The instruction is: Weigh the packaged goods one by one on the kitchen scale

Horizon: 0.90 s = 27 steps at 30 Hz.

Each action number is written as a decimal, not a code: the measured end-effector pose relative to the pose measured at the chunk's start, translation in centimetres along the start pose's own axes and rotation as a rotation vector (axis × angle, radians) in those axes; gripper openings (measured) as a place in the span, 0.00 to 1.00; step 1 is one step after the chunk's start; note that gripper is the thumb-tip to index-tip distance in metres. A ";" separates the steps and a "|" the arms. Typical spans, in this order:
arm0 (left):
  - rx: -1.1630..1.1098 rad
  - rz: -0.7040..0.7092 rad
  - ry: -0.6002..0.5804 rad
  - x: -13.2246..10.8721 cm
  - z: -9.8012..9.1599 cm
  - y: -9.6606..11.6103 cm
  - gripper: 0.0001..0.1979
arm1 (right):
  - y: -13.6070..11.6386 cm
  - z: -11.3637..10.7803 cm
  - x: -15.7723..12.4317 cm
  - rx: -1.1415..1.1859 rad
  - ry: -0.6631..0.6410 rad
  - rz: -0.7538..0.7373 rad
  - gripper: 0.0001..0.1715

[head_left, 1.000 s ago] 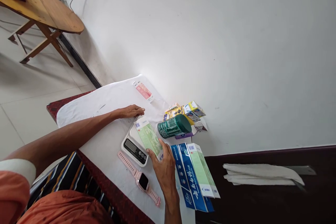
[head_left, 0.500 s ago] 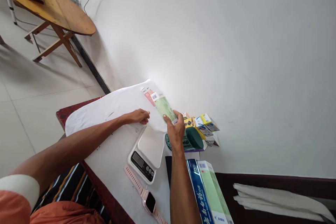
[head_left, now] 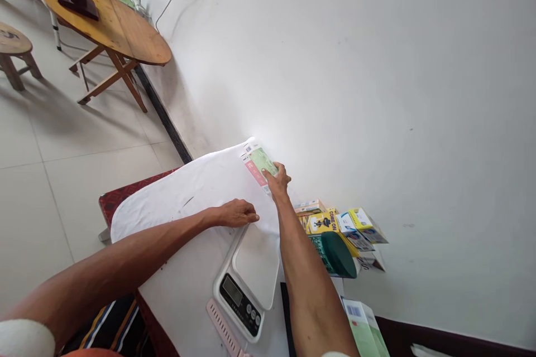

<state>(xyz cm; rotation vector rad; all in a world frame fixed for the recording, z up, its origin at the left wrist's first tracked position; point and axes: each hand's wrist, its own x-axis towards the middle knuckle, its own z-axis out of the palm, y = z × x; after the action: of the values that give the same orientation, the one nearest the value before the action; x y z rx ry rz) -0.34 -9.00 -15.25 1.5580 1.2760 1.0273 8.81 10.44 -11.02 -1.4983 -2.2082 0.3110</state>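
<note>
In the head view, my right hand [head_left: 278,179] is at the far end of the white-covered table, its thumb and fingers closed on a pale green box [head_left: 262,160]. The green box lies right alongside a flat pink-and-white packet [head_left: 256,174]. My left hand [head_left: 238,213] is loosely closed just beyond the upper end of a white digital kitchen scale [head_left: 256,268], with nothing visible in it. The scale's plate is bare. A pink watch strap [head_left: 224,326] lies at the near side of the scale.
Right of my right forearm stand a dark green-lidded tub [head_left: 337,254], a yellow carton [head_left: 322,223] and several small boxes. Another green box [head_left: 364,323] is nearer. The white wall [head_left: 377,95] borders the table. A wooden folding table [head_left: 138,39] and stool [head_left: 14,42] stand at left.
My right hand has carried the green box away from me, down beside the pink packet. My left hand has turned slightly at the scale's far end. The view has shifted.
</note>
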 end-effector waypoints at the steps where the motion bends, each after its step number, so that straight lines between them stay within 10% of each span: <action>1: 0.002 -0.003 -0.002 0.0 0.0 0.0 0.16 | 0.3 0.3 0.2 -0.005 -0.012 0.019 0.32; 16: 0.006 0.047 -0.023 -0.6 -0.7 0.6 0.16 | -0.5 -2.3 -2.8 -0.035 0.015 -0.039 0.45; 22: 0.015 0.102 -0.043 -0.5 -0.6 0.4 0.18 | -1.5 -6.9 -14.5 -0.002 0.149 -0.343 0.31; 27: 0.029 0.134 -0.047 -0.8 -0.2 0.4 0.22 | 2.3 -11.7 -26.6 -0.109 0.349 -0.335 0.24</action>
<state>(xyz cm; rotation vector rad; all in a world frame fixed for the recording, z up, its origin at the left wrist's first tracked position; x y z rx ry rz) -0.51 -9.85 -14.87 1.6992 1.1723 1.0528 24.53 -13.92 -8.09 -1.1050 -2.1625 -0.1692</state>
